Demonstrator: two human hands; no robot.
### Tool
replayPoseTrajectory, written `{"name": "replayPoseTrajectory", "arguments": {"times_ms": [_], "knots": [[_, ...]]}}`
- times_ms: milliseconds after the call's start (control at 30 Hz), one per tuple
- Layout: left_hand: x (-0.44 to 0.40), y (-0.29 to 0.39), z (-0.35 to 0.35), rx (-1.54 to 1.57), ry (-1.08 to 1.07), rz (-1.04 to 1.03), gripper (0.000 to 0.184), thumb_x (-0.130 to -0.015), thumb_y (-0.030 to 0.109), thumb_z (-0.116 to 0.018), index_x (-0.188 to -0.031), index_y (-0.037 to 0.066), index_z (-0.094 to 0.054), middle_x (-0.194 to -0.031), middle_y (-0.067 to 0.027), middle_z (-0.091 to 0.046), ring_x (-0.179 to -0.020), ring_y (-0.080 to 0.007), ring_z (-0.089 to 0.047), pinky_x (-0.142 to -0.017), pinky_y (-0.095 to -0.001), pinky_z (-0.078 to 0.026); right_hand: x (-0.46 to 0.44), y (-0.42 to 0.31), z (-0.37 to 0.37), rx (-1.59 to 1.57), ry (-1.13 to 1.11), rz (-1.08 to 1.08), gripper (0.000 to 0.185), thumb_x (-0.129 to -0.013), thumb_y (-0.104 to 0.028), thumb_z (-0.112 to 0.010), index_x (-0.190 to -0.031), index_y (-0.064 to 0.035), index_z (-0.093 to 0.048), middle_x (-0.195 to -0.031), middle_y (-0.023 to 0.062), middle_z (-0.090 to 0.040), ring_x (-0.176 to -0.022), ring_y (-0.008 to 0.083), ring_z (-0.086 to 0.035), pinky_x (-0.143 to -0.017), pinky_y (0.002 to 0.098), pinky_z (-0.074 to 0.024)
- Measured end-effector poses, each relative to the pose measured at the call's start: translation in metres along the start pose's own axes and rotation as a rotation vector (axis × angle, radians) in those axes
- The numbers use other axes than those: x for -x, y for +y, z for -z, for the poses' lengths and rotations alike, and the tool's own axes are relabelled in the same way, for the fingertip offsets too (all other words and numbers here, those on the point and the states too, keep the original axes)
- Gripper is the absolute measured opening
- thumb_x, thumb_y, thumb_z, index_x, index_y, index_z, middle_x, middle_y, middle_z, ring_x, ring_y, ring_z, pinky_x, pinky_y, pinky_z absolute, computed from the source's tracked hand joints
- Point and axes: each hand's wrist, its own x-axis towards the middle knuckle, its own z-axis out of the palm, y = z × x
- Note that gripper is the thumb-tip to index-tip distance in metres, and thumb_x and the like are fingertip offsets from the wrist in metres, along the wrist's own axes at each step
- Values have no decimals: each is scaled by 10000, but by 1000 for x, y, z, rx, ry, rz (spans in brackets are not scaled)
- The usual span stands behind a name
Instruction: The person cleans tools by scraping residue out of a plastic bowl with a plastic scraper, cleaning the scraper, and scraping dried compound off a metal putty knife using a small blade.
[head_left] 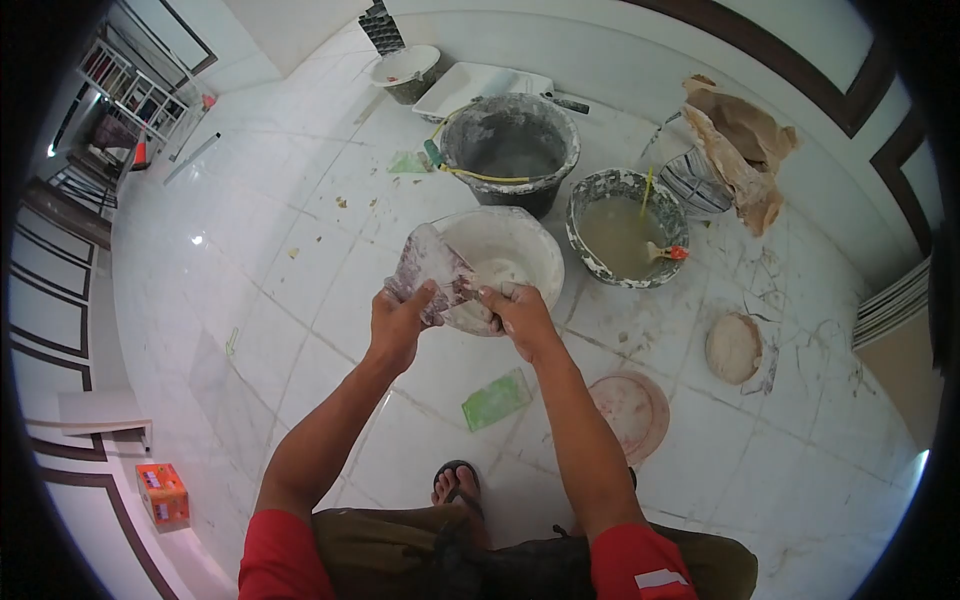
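Observation:
A flat, plaster-smeared piece (428,260), whitish with dark reddish-brown patches, is held up over the near left side of a white basin (535,245). My left hand (402,322) is closed on its lower left edge, thumb on top. At the piece's right edge, the fingers of my right hand (520,315) are pinched together on it. Whether the piece is a stiff scraper or a cloth, I cannot tell. Some whitish material (503,270) lies in the bottom of the basin.
Behind the basin stands a black bucket (510,150). Right of it, another bucket (628,225) holds cloudy water and a brush (668,252). A torn paper bag (745,150) leans by the wall. On the floor lie a green rectangular piece (497,400) and a pinkish round lid (632,415).

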Motion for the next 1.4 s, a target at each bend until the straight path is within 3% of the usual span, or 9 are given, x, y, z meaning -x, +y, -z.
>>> {"name": "replayPoseTrajectory", "arguments": {"times_ms": [100,167,333,400,567,767,1400], "knots": [[-2,-3,2,12,11,16,281,-982,128,-705,-1191,-17,-586,-1055,-86,-706,-866,-171,-691,-673,-349,-566,-3,-8,14,-5,71,30,234,-991,-236,-704,-948,-6,-690,-727,14,-610,-581,101,-512,-551,255,-412],[0,-3,3,-10,8,3,293,-991,126,-689,-1205,-48,-590,-1078,-107,-710,-895,-183,-703,-702,-347,-582,-8,-3,32,-210,136,-40,223,-989,-228,-706,-972,-5,-698,-723,24,-622,-572,108,-520,-540,258,-413],[-3,-7,2,66,-27,-33,306,-1006,127,-666,-1233,-66,-597,-1114,-123,-715,-922,-185,-714,-739,-335,-595,14,-4,1,-80,-84,-56,193,-969,-210,-728,-923,-26,-690,-685,31,-623,-558,122,-534,-524,276,-401],[-3,-7,-1,64,-37,-37,290,-1005,161,-676,-1232,-1,-594,-1081,-77,-712,-868,-164,-688,-706,-331,-556,7,-6,3,-134,-40,-44,199,-973,-217,-725,-922,-27,-693,-686,30,-623,-557,123,-531,-526,276,-404],[2,-1,-10,84,1,-13,283,-1007,154,-675,-1228,-3,-594,-1075,-73,-709,-867,-163,-684,-684,-327,-552,6,-7,0,-75,11,-4,225,-991,-241,-710,-889,-41,-693,-685,20,-616,-555,116,-516,-534,268,-404],[-4,-8,2,55,-18,-24,269,-1001,138,-680,-1204,-9,-583,-1052,-78,-696,-836,-168,-669,-641,-325,-541,9,-13,-2,-66,-108,-26,250,-994,-231,-712,-863,-20,-683,-681,9,-602,-572,99,-520,-541,274,-413],[-5,-6,4,45,-27,4,261,-993,128,-691,-1191,5,-573,-1031,-59,-673,-837,-159,-652,-630,-322,-513,3,-7,7,-41,-48,10,233,-998,-242,-695,-918,-23,-693,-713,13,-621,-568,101,-525,-533,266,-405]]}}
